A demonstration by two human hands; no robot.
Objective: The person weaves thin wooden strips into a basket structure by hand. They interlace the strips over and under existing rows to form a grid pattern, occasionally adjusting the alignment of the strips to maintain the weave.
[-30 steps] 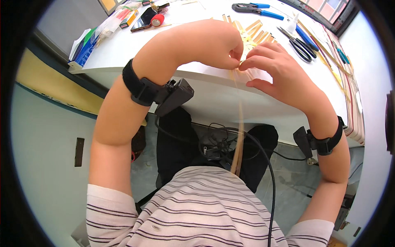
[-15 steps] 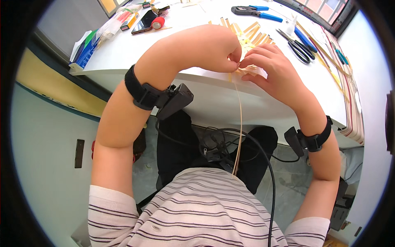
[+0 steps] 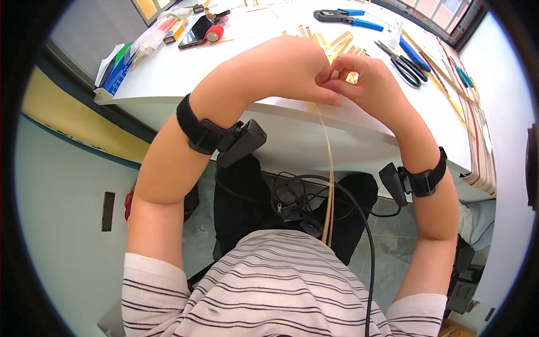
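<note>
A woven piece of flat tan and yellow strips (image 3: 340,42), its ends fanned out, lies near the table's front edge, partly hidden by my hands. My left hand (image 3: 306,70) bends over its near side with fingers curled in against it; the thumb stretches out toward the right. Beside it, my right hand (image 3: 368,84) makes a pinch, thumb and forefinger meeting at the left fingers. What lies in that pinch seems to be a strip, but the fingertips cover it. Long thin strips (image 3: 329,168) hang from under my hands down to my lap.
Black-handled scissors (image 3: 407,66), a blue-handled tool (image 3: 414,53) and a white nozzle bottle (image 3: 396,35) lie at right. Blue-handled crimping pliers (image 3: 348,18) are farther back. A phone (image 3: 196,32), red roll (image 3: 214,33) and blue box (image 3: 115,73) sit at left. Black cables (image 3: 297,202) cross my lap.
My right hand has closed from spread fingers into a pinch and moved slightly up and left. My left thumb now stretches out to the right. The hanging strips have swung slightly right.
</note>
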